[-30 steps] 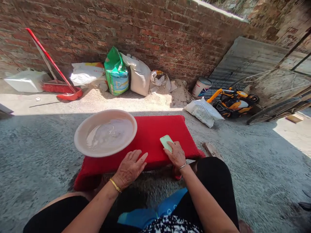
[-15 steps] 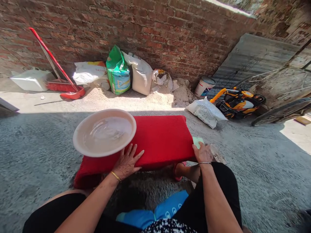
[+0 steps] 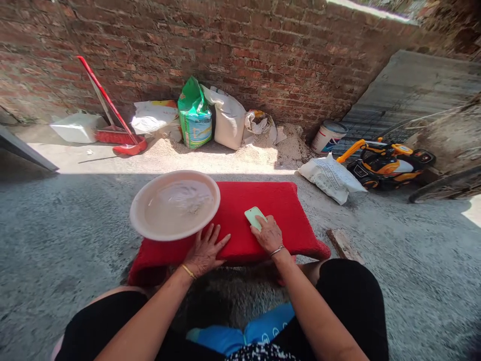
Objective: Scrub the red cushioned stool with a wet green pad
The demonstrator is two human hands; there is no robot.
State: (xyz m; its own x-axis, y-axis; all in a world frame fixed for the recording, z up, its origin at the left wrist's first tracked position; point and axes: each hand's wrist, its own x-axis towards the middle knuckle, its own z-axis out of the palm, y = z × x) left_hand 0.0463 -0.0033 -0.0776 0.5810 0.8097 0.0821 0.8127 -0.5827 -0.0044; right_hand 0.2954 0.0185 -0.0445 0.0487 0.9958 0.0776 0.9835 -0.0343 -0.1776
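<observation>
A brick wall (image 3: 270,60) runs across the back of a concrete yard, its foot lit by a strip of sun, while the near floor (image 3: 75,215) lies in shade. Along the wall stand a white box (image 3: 78,128), a red dustpan (image 3: 131,146), a green bag (image 3: 195,120), a pale sack (image 3: 230,123) and a bucket (image 3: 328,138), with a white sack (image 3: 330,175) and a yellow-and-black toy digger (image 3: 391,163) farther right. In front of the seated person is a low, red-covered table (image 3: 259,193). A wide, pale basin (image 3: 143,225) holding cloudy liquid sits on its left part. The left hand (image 3: 206,253) lies palm down at the table's near edge, fingers spread and holding nothing, the tips close to the basin; whether they touch it cannot be told. The right hand (image 3: 268,235) has its grip clamped on a pale green object (image 3: 253,215), flat and rounded at the corners, which is on the table right of the basin and well apart from it. A yellow bracelet (image 3: 189,272) circles the left wrist, a silvery bangle (image 3: 277,250) the right.
</observation>
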